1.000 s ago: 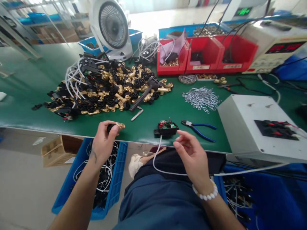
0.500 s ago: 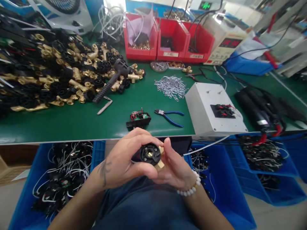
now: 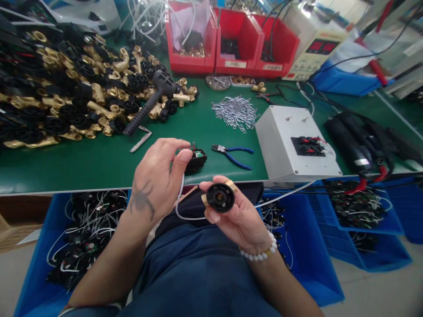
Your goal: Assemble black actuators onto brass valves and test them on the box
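Note:
My right hand [image 3: 243, 215] holds a brass valve fitting [image 3: 231, 186] with a round black plastic collar [image 3: 220, 197], its open face turned up toward me. My left hand [image 3: 158, 176] is at the bench's front edge, thumb and forefinger closed round the left end of a small black housing [image 3: 195, 164] with a green circuit board and red wires. That end is hidden behind the thumb. A white cable [image 3: 178, 207] hangs below the housing and loops toward my right hand. Blue-handled cutting pliers [image 3: 233, 155] lie to the right of the housing.
Brass fittings with black collars [image 3: 99, 94] are heaped at left, beside a black hammer-shaped tool [image 3: 150, 103]. Silver clips [image 3: 235, 112] lie mid-bench before red bins [image 3: 236, 64]. A grey box [image 3: 291, 136] stands at right. Blue crates [image 3: 313, 259] sit below.
My left hand has let go of the brass fitting and moved up and left to the black housing. My right hand keeps the fitting, now turned, with the collar facing up.

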Available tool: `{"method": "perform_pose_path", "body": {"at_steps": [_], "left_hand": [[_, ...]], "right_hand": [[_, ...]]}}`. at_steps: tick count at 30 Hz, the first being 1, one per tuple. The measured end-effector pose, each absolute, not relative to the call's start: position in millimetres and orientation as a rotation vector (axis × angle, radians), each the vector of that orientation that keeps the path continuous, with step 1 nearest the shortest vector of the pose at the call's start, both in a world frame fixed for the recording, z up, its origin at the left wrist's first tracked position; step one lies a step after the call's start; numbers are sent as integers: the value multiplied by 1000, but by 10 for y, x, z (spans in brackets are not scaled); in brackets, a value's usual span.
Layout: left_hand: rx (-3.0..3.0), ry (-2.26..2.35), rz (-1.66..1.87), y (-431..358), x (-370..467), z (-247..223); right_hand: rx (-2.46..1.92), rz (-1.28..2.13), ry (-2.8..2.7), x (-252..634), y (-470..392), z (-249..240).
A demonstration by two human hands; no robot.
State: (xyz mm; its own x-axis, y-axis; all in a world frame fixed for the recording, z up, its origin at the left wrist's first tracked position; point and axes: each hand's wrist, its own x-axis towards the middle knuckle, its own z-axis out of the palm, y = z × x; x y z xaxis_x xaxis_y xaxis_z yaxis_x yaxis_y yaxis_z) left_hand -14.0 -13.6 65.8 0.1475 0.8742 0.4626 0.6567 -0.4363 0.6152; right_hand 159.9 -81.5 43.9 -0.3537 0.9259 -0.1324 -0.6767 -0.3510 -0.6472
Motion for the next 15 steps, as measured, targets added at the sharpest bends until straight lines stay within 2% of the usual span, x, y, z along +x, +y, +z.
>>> {"method": "perform_pose_path", "body": {"at_steps": [4, 9, 15], "left_hand": [[2342, 1715, 614, 97, -22, 474], [2357, 1722, 651, 147, 120, 267], [2340, 1734, 595, 136, 125, 283]], "right_hand": [[-654, 1841, -685, 1608, -839, 462], [-590, 1821, -693, 1626, -834, 505], [-683, 1832, -703, 1611, -831, 533]]}}
